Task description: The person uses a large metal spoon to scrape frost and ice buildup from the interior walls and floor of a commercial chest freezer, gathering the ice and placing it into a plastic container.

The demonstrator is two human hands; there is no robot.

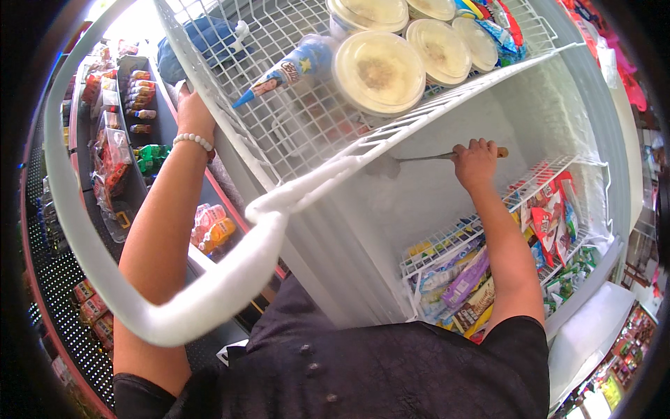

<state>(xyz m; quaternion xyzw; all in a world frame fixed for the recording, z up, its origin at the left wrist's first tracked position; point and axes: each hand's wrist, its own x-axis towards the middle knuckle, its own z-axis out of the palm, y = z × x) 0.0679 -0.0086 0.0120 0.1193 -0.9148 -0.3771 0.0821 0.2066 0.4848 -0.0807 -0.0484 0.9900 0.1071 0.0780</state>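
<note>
In the freezer chest, my right hand (475,163) grips a scraper (426,157) with a thin metal shank and a wooden handle end. The tool's far end meets frost on the frosted inner wall (445,123), where its blade is hard to make out. My left hand (193,111), with a beaded bracelet at the wrist, is at the freezer's outer left side, close to a blue cloth (196,44). Its fingers are partly hidden. Above the cavity sits a white wire basket (251,131), its corner thick with frost.
The basket holds lidded tubs (379,73), a blue cone wrapper (288,68) and colourful packets (497,31). Wrapped ice creams (466,283) fill a lower wire rack (445,251). A frosted white bar (220,288) curves in front of my left arm. Shop shelves (141,99) with bottles stand at left.
</note>
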